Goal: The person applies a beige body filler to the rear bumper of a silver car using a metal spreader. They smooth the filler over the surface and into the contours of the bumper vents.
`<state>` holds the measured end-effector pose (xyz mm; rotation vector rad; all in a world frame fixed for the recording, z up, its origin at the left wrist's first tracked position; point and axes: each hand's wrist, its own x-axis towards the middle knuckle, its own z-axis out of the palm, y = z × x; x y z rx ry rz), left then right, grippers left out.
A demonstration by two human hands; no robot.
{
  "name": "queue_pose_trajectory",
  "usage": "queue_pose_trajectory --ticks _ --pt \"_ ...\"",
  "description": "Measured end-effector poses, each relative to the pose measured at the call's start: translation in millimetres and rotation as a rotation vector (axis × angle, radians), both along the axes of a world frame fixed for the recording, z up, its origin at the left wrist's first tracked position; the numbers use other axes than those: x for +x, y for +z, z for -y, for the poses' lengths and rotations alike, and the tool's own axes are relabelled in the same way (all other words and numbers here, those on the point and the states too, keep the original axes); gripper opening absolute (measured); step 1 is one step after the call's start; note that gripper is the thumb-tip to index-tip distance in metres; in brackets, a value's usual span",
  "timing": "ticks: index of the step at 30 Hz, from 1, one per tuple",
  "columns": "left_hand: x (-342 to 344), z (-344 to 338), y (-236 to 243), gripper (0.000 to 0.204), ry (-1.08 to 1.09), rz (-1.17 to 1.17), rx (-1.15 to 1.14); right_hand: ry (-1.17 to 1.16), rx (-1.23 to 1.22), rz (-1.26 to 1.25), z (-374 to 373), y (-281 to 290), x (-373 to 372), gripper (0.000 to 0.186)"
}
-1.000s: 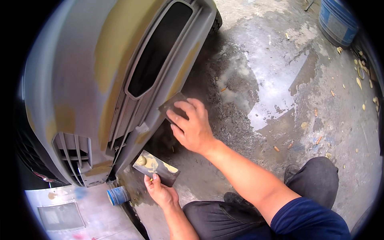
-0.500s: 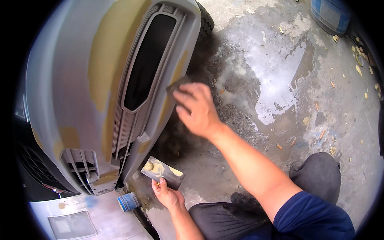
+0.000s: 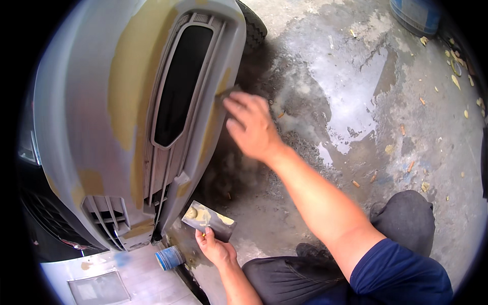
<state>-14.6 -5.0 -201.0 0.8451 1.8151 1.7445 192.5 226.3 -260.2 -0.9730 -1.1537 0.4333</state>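
A grey car bumper (image 3: 84,127), smeared with yellowish filler patches (image 3: 124,86), stands at the left. My right hand (image 3: 254,124) pinches a thin, dark spreader (image 3: 228,92), partly hidden by the fingers and blurred, at the bumper's right edge beside the long black vent (image 3: 183,84). Lower down, my left hand (image 3: 217,250) grips a flat grey mixing board (image 3: 222,232) by its near edge, thumb on top. On the board sit a rounded lump of pale yellow filler (image 3: 191,213) and thinner smears. The board is held away from the bumper.
A small blue can (image 3: 170,258) lies tipped near the light panel (image 3: 142,274) at lower left. A tyre (image 3: 252,25) shows behind the bumper. On the concrete floor are a wet patch (image 3: 351,101) and scattered butts; a blue bucket (image 3: 417,18) stands far right.
My right hand and the spreader have moved farther up along the bumper's edge. The view has shifted slightly, and my left hand still holds the board in much the same place.
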Motion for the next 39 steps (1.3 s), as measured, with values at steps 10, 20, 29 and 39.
queue_pose_trajectory --ticks 10,20,29,39 --pt "11.6 -6.5 1.4 0.029 0.012 0.006 -0.027 -0.029 -0.064 -0.033 19.3 -3.8 5.2 0.047" --pt "10.1 -7.7 -2.6 0.030 -0.005 0.011 -0.033 0.039 -0.026 -0.047 6.1 -0.1 -5.6 0.043" --pt "6.2 -1.8 -1.9 0.027 0.002 -0.025 -0.024 -0.053 -0.062 -0.129 -33.5 2.8 29.9 0.043" --pt "8.5 -5.7 -4.4 0.029 -0.028 -0.041 -0.044 0.066 -0.109 -0.309 -28.1 -12.6 23.2 0.043"
